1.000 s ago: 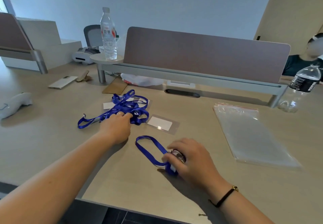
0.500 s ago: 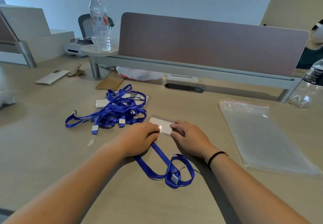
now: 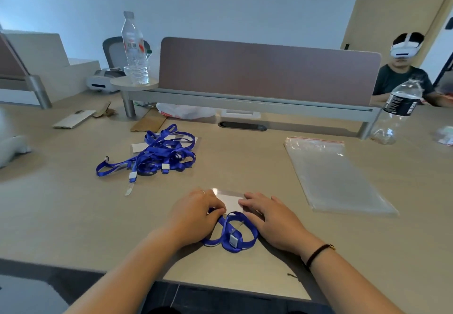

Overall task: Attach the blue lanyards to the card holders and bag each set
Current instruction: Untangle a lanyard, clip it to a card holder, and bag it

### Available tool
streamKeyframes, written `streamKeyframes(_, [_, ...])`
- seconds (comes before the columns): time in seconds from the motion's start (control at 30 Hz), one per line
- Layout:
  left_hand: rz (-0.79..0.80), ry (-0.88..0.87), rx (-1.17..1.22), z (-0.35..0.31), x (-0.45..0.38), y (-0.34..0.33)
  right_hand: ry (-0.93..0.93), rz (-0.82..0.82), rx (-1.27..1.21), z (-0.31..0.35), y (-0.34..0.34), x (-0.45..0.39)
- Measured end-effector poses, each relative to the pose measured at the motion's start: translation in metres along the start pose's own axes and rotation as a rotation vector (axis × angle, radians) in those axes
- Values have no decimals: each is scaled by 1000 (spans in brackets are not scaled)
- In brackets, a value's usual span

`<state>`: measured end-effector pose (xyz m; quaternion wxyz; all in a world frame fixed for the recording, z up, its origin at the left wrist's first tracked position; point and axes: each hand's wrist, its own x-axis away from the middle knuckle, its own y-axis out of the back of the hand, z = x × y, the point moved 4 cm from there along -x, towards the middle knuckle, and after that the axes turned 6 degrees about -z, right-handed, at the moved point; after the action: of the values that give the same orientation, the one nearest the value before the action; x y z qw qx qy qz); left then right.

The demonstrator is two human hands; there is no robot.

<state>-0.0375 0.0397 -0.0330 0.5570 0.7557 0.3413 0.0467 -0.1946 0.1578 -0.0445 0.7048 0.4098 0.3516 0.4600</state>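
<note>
A clear card holder (image 3: 229,201) with a white card lies flat on the desk near the front edge. My left hand (image 3: 196,213) pinches its left side and my right hand (image 3: 272,218) presses on its right side. A looped blue lanyard (image 3: 232,234) with a white clip lies between my wrists, just in front of the holder. A tangled pile of blue lanyards (image 3: 157,158) sits further back left, over other card holders (image 3: 186,139). A stack of clear zip bags (image 3: 335,176) lies to the right.
A water bottle (image 3: 398,111) stands at the back right and another bottle (image 3: 134,49) on a small round shelf. A desk divider (image 3: 264,71) runs across the back. A phone (image 3: 73,118) and cardboard scraps lie back left. A person wearing a headset sits beyond the divider.
Both hands have pulled the card holder toward the front edge of the desk. The single lanyard now lies bunched between my wrists.
</note>
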Motion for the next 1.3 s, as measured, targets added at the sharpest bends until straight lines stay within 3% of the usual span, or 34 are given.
streamKeyframes(0.57, [-102,26,37,-35,7,2,-106,-113,-127,-18,17,40])
streamKeyframes(0.9, [-5,-11,126,-71,-48,-14,-130,-278,-202,-67,65,35])
streamKeyframes(1.03, [66,-7,144,-86,-81,-30,-262,-407,-97,-108,93,13])
streamKeyframes(1.3, [138,-50,135,-127,-153,-86,-381,-407,71,-157,98,-35])
